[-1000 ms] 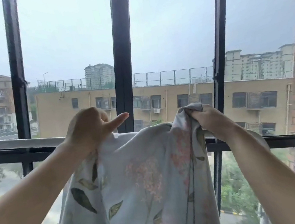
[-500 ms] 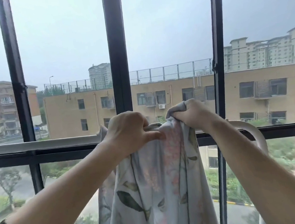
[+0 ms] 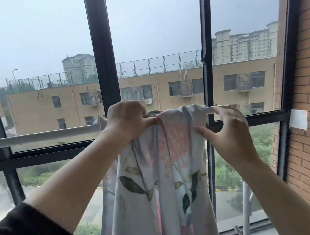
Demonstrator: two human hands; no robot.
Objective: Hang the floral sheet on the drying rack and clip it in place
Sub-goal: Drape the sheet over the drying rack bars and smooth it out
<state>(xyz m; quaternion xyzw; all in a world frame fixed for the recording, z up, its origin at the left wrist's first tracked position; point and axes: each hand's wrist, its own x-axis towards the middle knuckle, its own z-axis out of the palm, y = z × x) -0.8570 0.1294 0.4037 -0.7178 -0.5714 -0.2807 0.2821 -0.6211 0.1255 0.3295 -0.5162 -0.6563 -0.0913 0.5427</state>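
While the left hand [image 3: 129, 118] grips the bunched top of the floral sheet [image 3: 165, 174] with curled fingers, the cloth hangs over the white rail [image 3: 35, 137] of the drying rack. It is gathered near the rail's right end and falls in front of the window [image 3: 102, 45]. The right hand [image 3: 230, 133] is at the sheet's right edge, thumb on the cloth, fingers curved over the rail. It seems to pinch the fabric, though its fingertips are partly hidden.
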